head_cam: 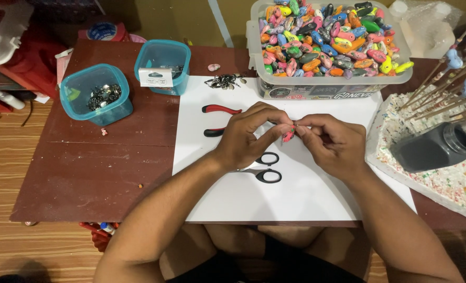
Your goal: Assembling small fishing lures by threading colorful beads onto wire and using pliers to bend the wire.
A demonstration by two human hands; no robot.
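White sheet covers a low brown table on wood floor.

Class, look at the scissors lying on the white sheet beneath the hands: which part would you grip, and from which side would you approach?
Grip the scissors by the two black loop handles, which point right and lie exposed. Come from above and slightly from the right, since the blade end is hidden under the left hand. The handles lie flat on the white sheet, so fingers would probably have to slide into the loops.
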